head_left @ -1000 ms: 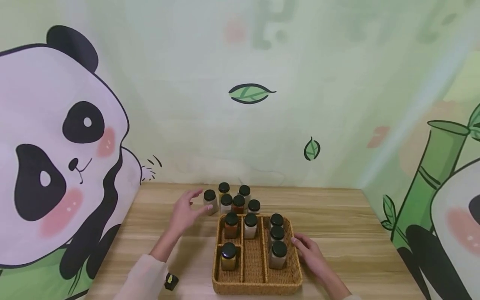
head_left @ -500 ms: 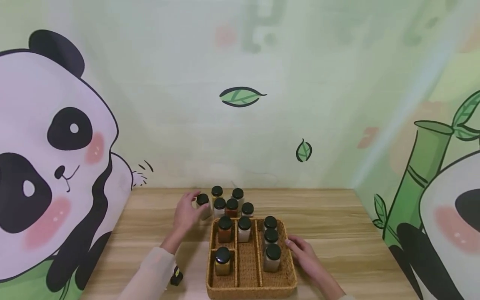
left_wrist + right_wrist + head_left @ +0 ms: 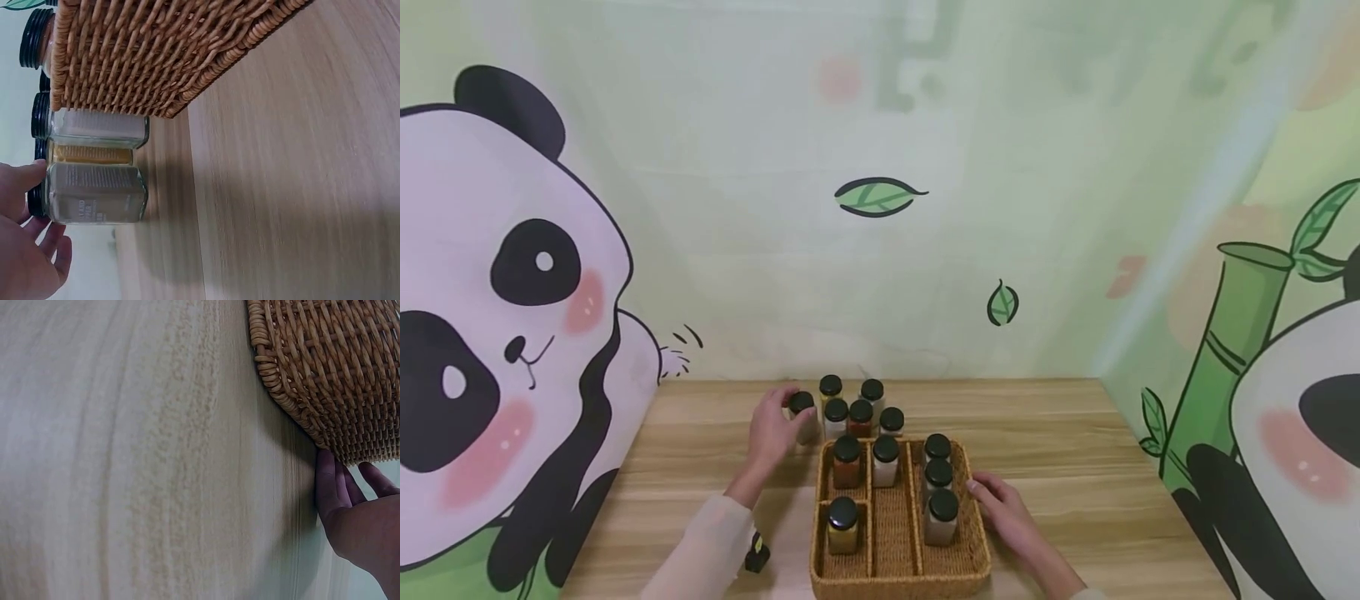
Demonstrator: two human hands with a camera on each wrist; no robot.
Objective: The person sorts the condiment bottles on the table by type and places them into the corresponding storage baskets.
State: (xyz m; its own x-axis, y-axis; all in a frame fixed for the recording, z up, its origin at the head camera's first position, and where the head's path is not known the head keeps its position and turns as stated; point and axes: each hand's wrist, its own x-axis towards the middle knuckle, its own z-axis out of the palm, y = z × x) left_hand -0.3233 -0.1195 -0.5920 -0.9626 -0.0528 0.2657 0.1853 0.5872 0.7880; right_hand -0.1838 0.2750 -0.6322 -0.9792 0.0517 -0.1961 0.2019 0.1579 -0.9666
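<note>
My left hand (image 3: 769, 432) pinches the black lid of a spice jar (image 3: 97, 195) between thumb and fingers, left of several others. The jar has clear glass and grey-brown powder, and stands upright on the table. A divided wicker basket (image 3: 898, 585) sits in front, with several black-lidded jars standing in its compartments, among them a yellow one (image 3: 842, 533) at front left and a reddish one (image 3: 847, 471) behind it. Along the basket's right side my right hand (image 3: 1011, 515) rests with fairly straight fingers, touching the wicker wall in the right wrist view.
More jars cluster behind the basket, including a dark red one (image 3: 861, 421) and a yellow one (image 3: 94, 154). A small black object (image 3: 757, 553) lies by the left sleeve. The wooden table (image 3: 1075, 467) meets a panda-printed backdrop (image 3: 760, 275).
My left hand has closed in around the jar's lid. My right hand stays at the basket's side. The head view has shifted slightly.
</note>
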